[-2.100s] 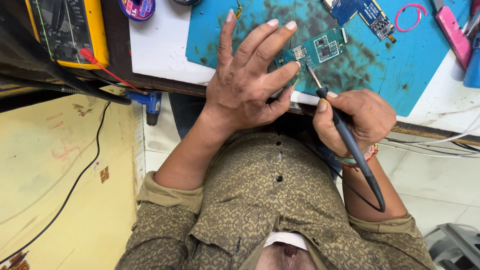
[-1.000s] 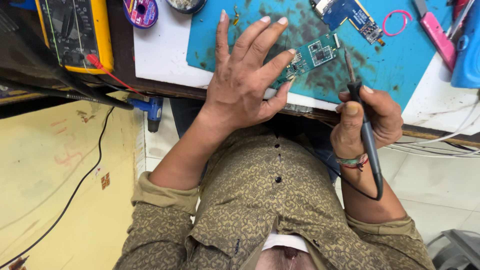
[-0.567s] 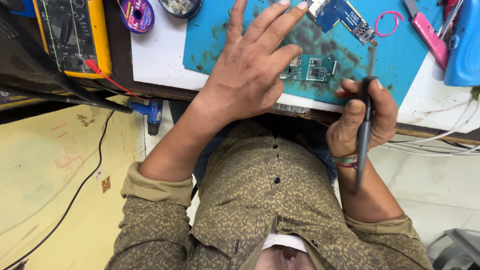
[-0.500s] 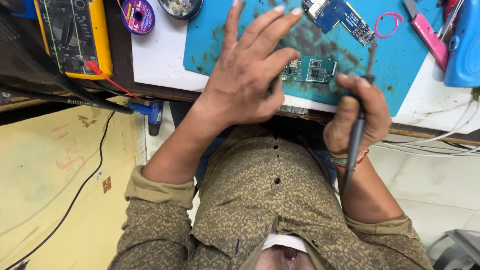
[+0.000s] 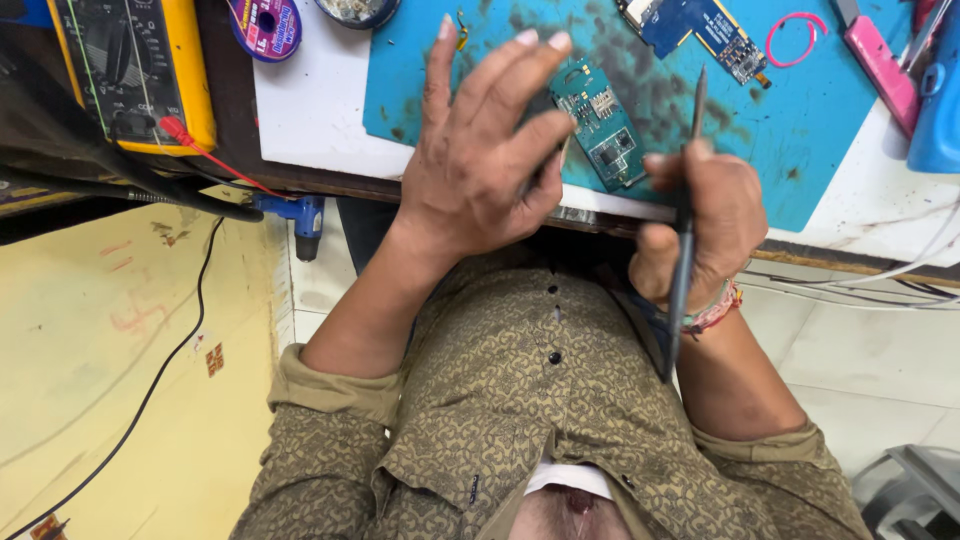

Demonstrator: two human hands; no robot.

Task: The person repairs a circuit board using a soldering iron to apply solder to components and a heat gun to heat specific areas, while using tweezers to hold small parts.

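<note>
The left hand (image 5: 480, 160) lay over the blue work mat (image 5: 800, 130), its fingers spread, with the thumb and a bent finger pinching the near edge of a small teal circuit board (image 5: 605, 125); the board rested on the mat near the bench's front edge, between the two hands; the right hand (image 5: 700, 225) was closed in a fist around a slim dark soldering iron (image 5: 685, 230), held upright like a pen, its tip just beside the board but apart from it; a blue circuit board (image 5: 700, 30) lay farther back on the mat, with a pink ring (image 5: 797, 38) beside it; a yellow multimeter (image 5: 135, 70) stood at the left end of the bench, well apart from the hands.
</note>
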